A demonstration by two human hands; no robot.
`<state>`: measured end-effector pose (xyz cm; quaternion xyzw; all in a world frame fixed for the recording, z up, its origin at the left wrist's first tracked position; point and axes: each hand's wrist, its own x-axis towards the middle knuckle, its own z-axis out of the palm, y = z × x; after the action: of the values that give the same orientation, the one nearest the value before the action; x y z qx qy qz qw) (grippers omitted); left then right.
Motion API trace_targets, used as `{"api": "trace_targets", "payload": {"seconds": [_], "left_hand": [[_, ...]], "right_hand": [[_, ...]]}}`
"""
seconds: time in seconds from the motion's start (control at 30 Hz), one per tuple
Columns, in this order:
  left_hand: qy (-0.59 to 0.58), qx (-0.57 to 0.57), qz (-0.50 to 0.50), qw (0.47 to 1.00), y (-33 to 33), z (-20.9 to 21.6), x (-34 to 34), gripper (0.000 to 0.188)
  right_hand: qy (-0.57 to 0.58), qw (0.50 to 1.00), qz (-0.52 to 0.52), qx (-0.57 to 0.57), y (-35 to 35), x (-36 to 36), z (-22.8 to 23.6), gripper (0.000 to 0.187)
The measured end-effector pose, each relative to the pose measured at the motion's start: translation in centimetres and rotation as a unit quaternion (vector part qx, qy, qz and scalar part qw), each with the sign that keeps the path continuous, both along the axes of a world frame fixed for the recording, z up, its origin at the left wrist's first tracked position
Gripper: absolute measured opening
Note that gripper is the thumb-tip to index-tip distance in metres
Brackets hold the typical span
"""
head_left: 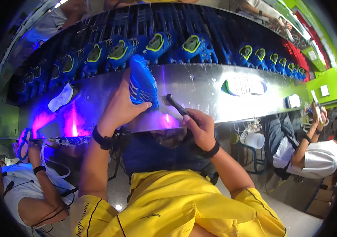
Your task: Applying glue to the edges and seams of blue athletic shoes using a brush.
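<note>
My left hand point(120, 104) is closed round a blue shoe point(141, 81) with pale lines on its side, held up on end above the metal bench. Just right of the shoe's lower end is a small brush point(176, 106) with a dark handle. My right hand point(201, 127) grips that handle, and the bristle end points toward the shoe without plainly touching it. A shoe sole point(245, 85), white with dark and green edging, lies under bright light to the right. At the left, a pale sole point(61, 97) rests in violet light.
Beyond the bench point(204, 100), a long dark rack carries several blue shoes point(192, 44) with yellow-green collars. A white shoe part point(293, 101) lies at the far right. Co-workers point(314, 158) sit on both sides, and a white tub point(254, 140) hangs below the bench edge.
</note>
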<state>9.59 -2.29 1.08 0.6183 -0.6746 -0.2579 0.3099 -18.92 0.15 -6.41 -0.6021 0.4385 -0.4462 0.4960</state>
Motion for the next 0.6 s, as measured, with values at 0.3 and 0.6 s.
{"api": "trace_targets", "payload": {"seconds": [0.3, 0.6], "left_hand": [[0.395, 0.071, -0.010, 0.916, 4.3, -1.0, -2.1, 0.104], [0.493, 0.134, -0.041, 0.859, 5.5, 1.4, -3.1, 0.099]], "right_hand": [[0.090, 0.996, 0.008, -0.009, -0.3, -0.7, 8.4, 0.024], [0.163, 0.978, 0.034, -0.128, 0.7, -1.9, 8.7, 0.019]]}}
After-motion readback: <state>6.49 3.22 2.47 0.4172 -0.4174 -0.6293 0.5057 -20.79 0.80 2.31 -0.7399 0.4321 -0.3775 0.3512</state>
